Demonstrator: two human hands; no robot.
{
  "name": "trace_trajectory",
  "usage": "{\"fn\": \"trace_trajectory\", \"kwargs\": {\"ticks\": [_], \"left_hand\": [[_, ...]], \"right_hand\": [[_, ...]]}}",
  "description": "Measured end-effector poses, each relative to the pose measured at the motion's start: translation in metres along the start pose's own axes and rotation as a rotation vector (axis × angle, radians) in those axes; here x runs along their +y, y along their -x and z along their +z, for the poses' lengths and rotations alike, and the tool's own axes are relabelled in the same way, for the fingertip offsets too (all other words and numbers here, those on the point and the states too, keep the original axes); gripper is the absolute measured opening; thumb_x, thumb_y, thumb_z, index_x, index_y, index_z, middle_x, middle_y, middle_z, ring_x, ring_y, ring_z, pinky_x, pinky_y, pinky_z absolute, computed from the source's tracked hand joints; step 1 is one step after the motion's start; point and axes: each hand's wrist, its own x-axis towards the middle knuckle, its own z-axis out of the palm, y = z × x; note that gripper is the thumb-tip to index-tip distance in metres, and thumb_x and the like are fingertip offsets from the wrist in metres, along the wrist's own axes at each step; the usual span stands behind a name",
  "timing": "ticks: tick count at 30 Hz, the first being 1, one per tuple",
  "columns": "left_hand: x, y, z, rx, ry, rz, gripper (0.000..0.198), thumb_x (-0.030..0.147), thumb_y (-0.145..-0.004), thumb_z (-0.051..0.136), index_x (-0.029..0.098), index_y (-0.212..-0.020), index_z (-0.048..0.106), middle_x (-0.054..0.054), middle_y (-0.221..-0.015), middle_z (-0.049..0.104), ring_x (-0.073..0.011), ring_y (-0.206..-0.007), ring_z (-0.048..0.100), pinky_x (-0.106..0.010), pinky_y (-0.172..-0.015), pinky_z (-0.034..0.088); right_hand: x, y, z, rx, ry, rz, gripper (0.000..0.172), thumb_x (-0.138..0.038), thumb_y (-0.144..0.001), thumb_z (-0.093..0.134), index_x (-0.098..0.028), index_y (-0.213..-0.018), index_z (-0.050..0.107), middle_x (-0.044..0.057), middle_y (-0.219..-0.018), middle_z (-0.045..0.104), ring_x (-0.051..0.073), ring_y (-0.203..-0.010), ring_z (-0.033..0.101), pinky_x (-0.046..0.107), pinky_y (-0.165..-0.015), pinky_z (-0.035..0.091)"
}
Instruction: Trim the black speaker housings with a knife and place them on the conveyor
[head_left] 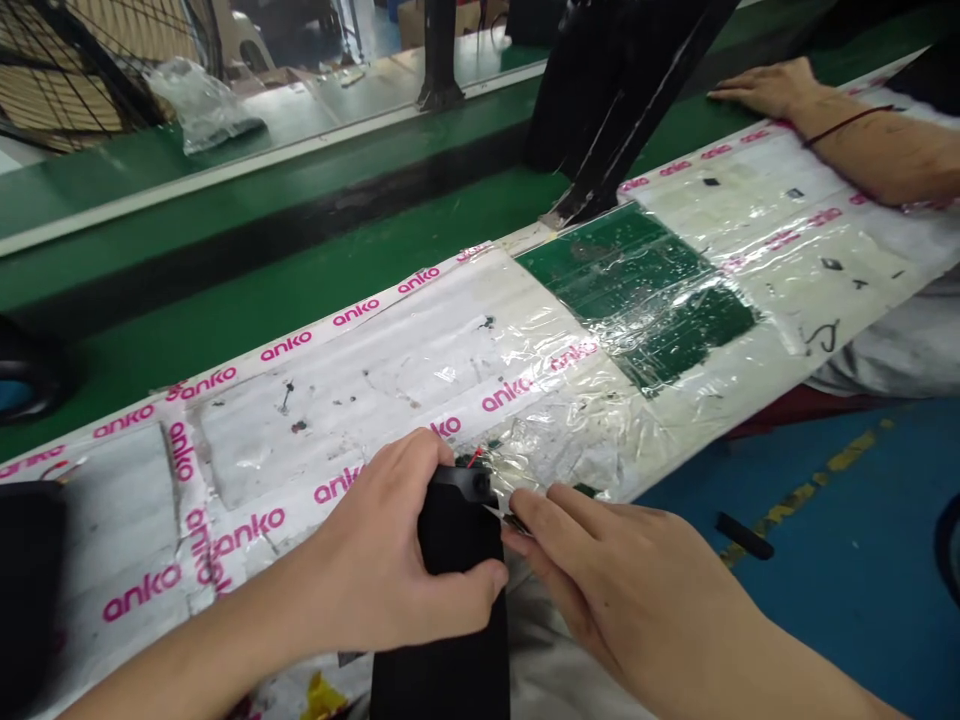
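Black part [444,668] at the bench's [420,360] near edge, long axis near-to-far, one end pointing far. Left hand [401,565] grips it; right hand [630,580] pinches a small tool [516,523] at that end.

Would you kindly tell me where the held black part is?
The black part is bottom centre in the head view, in the left hand, beside the right hand.

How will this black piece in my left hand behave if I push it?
The black piece is probably stiff, showing no sag in your left hand. Its dull surface suggests it won't be very slippery. Being broad and flat-looking, it likely won't roll.
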Motion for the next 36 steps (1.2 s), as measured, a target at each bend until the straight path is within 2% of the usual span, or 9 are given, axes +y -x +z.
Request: {"fn": "trace_trajectory", "kwargs": {"ticks": [4, 9, 13, 18, 22, 28, 32, 36], "left_hand": [[0.003, -0.002, 0.0, -0.002, -0.01, -0.001, 0.037, 0.039, -0.071, 0.074, 0.026, -0.089, 0.043, -0.001, -0.089, 0.056, -0.0249, -0.083, 0.053, -0.038, -0.072, 0.042], [0.006, -0.004, 0.0, 0.004, -0.016, 0.013, 0.035, 0.036, -0.069, 0.072, 0.025, -0.086, 0.043, 0.0, -0.085, 0.055, -0.0241, -0.08, 0.052, -0.038, -0.072, 0.042], [0.004, -0.004, 0.001, 0.005, -0.019, 0.014, 0.036, 0.036, -0.069, 0.072, 0.025, -0.087, 0.044, 0.0, -0.084, 0.054, -0.0239, -0.081, 0.052, -0.037, -0.071, 0.041], [0.005, -0.004, 0.001, 0.003, -0.005, 0.018, 0.032, 0.033, -0.069, 0.069, 0.025, -0.087, 0.044, 0.001, -0.084, 0.054, -0.0224, -0.081, 0.052, -0.035, -0.071, 0.041], [0.008, -0.005, 0.0, 0.004, -0.016, 0.031, 0.031, 0.032, -0.068, 0.068, 0.024, -0.085, 0.044, 0.001, -0.082, 0.052, -0.0218, -0.08, 0.051, -0.035, -0.071, 0.041], [0.005, -0.005, 0.0, -0.01, -0.023, 0.036, 0.034, 0.035, -0.069, 0.071, 0.025, -0.084, 0.042, 0.001, -0.082, 0.05, -0.0207, -0.079, 0.049, -0.033, -0.067, 0.038], [0.001, -0.005, -0.003, -0.032, 0.031, 0.035, 0.035, 0.036, -0.07, 0.072, 0.025, -0.084, 0.042, 0.002, -0.082, 0.047, -0.0185, -0.075, 0.046, -0.031, -0.064, 0.036], [0.001, -0.008, -0.004, -0.05, 0.062, 0.034, 0.035, 0.038, -0.072, 0.073, 0.024, -0.087, 0.045, 0.002, -0.085, 0.049, -0.0192, -0.078, 0.047, -0.031, -0.067, 0.039]], "right_hand": [[0.0, -0.001, -0.001, -0.068, -0.023, 0.014, 0.02, -0.008, -0.099, 0.039, -0.024, -0.109, 0.046, -0.004, -0.07, 0.056, 0.021, -0.047, 0.062, 0.033, -0.043, 0.026], [-0.001, -0.005, -0.003, -0.035, 0.005, 0.046, 0.028, -0.015, -0.082, 0.065, -0.026, -0.104, 0.051, -0.005, -0.067, 0.055, 0.023, -0.042, 0.058, 0.032, -0.046, 0.016], [-0.001, -0.005, -0.004, -0.01, 0.011, 0.052, 0.044, -0.013, -0.068, 0.069, -0.026, -0.106, 0.051, -0.007, -0.066, 0.054, 0.022, -0.041, 0.057, 0.032, -0.046, 0.016], [-0.001, -0.003, -0.003, -0.043, 0.006, 0.053, 0.052, -0.012, -0.067, 0.068, -0.027, -0.112, 0.047, -0.008, -0.067, 0.055, 0.021, -0.042, 0.057, 0.031, -0.045, 0.02], [-0.001, -0.003, -0.005, -0.048, -0.001, 0.044, 0.053, -0.013, -0.064, 0.07, -0.028, -0.11, 0.046, -0.008, -0.066, 0.054, 0.02, -0.041, 0.056, 0.031, -0.044, 0.018], [-0.002, -0.008, -0.012, -0.026, 0.012, 0.055, 0.051, -0.009, -0.054, 0.069, -0.027, -0.094, 0.045, -0.008, -0.06, 0.052, 0.02, -0.036, 0.052, 0.029, -0.049, 0.007], [0.004, -0.009, -0.008, -0.071, 0.035, 0.032, 0.05, -0.008, -0.048, 0.068, -0.026, -0.089, 0.046, -0.006, -0.059, 0.054, 0.022, -0.035, 0.053, 0.028, -0.055, 0.001], [0.013, -0.006, 0.003, -0.108, 0.01, 0.001, 0.049, -0.007, -0.055, 0.069, -0.024, -0.097, 0.052, -0.004, -0.063, 0.06, 0.022, -0.038, 0.057, 0.028, -0.053, 0.002]]}}
